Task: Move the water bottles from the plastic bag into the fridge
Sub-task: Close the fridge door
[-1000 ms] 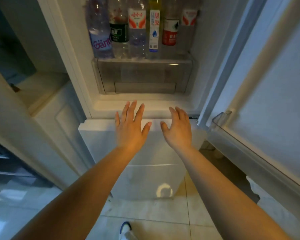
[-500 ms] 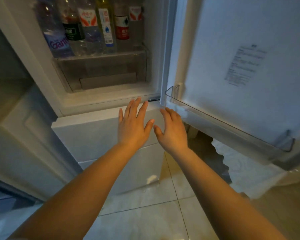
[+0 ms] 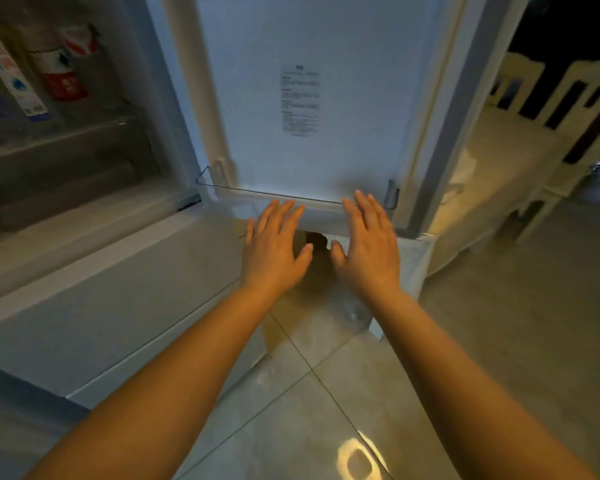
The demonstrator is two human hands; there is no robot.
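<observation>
We see the water bottles [image 3: 59,72], clear plastic with blurred labels, upright on a shelf inside the fridge [image 3: 84,271] at upper left of the frame. Beneath the door's transparent door shelf [image 3: 291,199], the crinkled plastic bag [image 3: 347,306] lies on glossy floor tiles [image 3: 499,341]. Our left hand [image 3: 274,251] and right hand [image 3: 368,251] hover palms down, fingers straight and released, holding nothing.

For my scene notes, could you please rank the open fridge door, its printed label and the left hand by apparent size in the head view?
1. Open fridge door, largest.
2. Left hand, nearer the camera, so inflated.
3. Printed label, smallest.
</observation>
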